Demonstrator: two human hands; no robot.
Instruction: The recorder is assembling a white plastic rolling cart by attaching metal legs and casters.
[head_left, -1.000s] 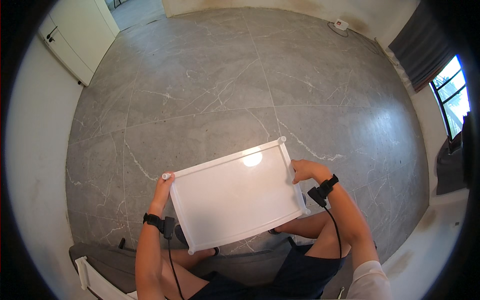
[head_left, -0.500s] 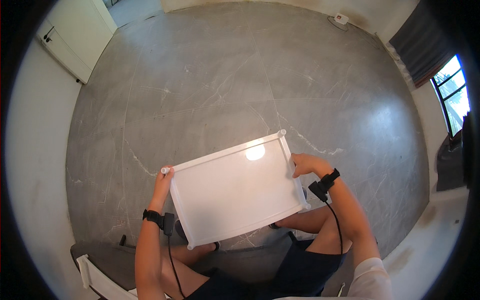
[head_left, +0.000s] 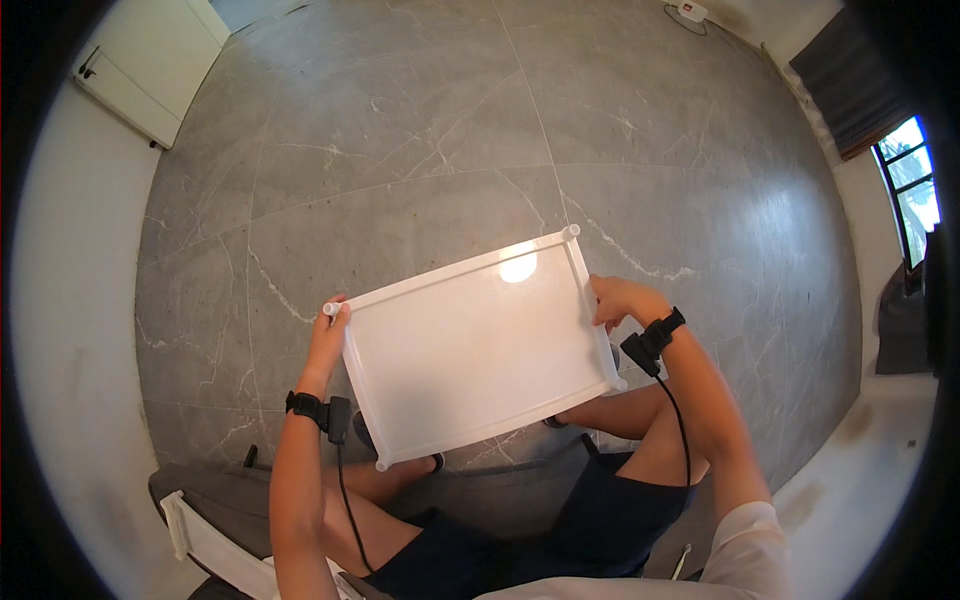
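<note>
I hold a white rectangular plastic tray-like panel (head_left: pixel 470 350) with small round posts at its corners, flat above my knees. My left hand (head_left: pixel 325 345) grips its left short edge near the far corner. My right hand (head_left: pixel 615 300) grips the right short edge. A bright light glare shows near the panel's far right corner. Both wrists carry black bands with cables running down the forearms. I am seated, with my bare knees and dark shorts showing under the panel.
Grey marble-patterned floor tiles (head_left: pixel 450 130) spread ahead. A white door (head_left: pixel 140 85) stands at the far left, a window with a dark curtain (head_left: pixel 880 110) at the right. A white power strip (head_left: pixel 690 12) lies at the far wall. A dark seat edge (head_left: pixel 200 490) sits at lower left.
The panel has tilted slightly and shifted a little, with both hands keeping their grip on its edges; the view moved slightly.
</note>
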